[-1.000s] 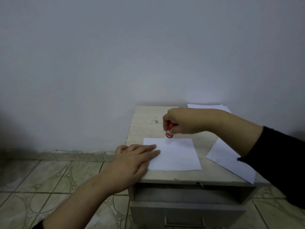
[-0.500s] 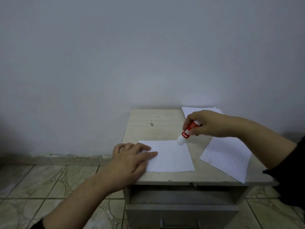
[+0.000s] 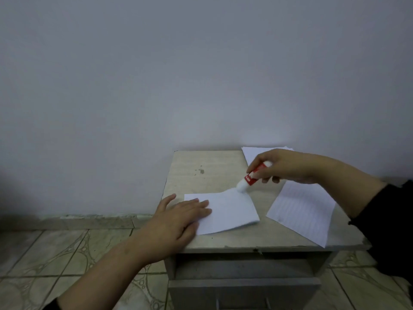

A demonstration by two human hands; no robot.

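A small white sheet of paper (image 3: pixel 230 210) lies on top of a low beige cabinet (image 3: pixel 201 162). My left hand (image 3: pixel 178 220) lies flat with straight fingers on the sheet's left edge. My right hand (image 3: pixel 283 166) grips a red and white glue stick (image 3: pixel 251 176), tilted down to the left. The stick's white tip touches the sheet's far right corner, and that corner is lifted off the cabinet top.
A lined sheet (image 3: pixel 304 211) lies at the right, overhanging the front edge. Another white sheet (image 3: pixel 252 153) lies at the back right by the wall. The cabinet's drawer (image 3: pixel 243 285) stands pulled out below. Patterned floor tiles (image 3: pixel 55 253) spread to the left.
My right hand has slid the glue stick from the sheet's far middle edge to its far right corner. That corner has lifted and the sheet has skewed. The left hand stayed in place.
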